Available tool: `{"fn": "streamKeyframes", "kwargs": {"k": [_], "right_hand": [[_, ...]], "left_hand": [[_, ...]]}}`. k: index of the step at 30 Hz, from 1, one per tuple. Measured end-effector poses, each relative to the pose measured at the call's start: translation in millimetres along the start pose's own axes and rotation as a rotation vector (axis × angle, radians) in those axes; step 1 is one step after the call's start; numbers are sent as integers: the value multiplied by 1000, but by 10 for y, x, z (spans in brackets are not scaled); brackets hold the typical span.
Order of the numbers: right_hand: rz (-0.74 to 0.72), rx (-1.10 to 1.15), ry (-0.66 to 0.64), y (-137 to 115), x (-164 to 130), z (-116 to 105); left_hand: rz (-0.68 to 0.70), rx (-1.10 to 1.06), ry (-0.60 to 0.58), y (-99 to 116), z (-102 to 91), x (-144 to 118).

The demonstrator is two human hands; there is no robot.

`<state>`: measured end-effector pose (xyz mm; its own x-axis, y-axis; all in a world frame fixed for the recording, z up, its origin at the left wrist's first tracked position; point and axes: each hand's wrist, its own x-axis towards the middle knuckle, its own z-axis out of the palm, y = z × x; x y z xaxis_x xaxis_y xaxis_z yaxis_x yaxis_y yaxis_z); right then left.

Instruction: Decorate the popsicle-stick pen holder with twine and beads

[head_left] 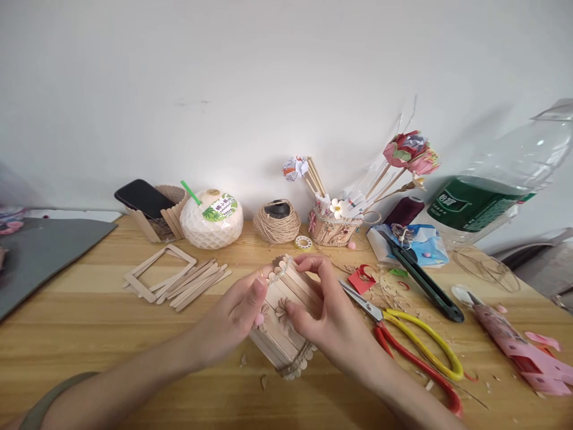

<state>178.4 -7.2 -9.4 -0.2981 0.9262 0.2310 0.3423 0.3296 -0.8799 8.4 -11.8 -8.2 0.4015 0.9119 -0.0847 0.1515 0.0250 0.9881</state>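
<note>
2 hands are closing around a small stick box (286, 310) at the middle of the wooden table (89, 322). The left hand (235, 316) is gripping the box's near-left side, thumb pressing by a pink bead on the front, which is steadying it. The right hand (324, 310) is curling over the far-right edge, fingertips pinching along the beaded trim at the rim, seemingly pressing it into place. The box is tilting toward the person, twine wrapping its lower end, so the decorated face is showing.

Just right of the right hand, scissors (412, 346) with yellow and red handles are lying within reach. Loose sticks (192, 280) and 1 stick frame (156, 272) are lying to the left, kept apart from the work. Along the wall are standing a phone (143, 197), a white coconut drink (212, 218), a twine ball (276, 222) and another stick holder (331, 227) full of paper flowers. A plastic bottle (492, 197) is lying on its side at the far right.
</note>
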Motion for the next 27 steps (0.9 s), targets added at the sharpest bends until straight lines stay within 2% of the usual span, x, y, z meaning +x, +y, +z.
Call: {"fn": "streamKeyframes", "kwargs": {"k": [6, 12, 18, 27], "right_hand": [[17, 100, -79, 7, -34, -34], [-7, 98, -47, 9, -41, -29], [35, 145, -92, -10, -34, -49], [-18, 136, -76, 14, -28, -32]], "left_hand": [[-5, 9, -13, -34, -15, 20], [-3, 25, 23, -24, -9, 12], [-10, 42, 11, 12, -10, 10], [-16, 91, 48, -50, -21, 7]]}}
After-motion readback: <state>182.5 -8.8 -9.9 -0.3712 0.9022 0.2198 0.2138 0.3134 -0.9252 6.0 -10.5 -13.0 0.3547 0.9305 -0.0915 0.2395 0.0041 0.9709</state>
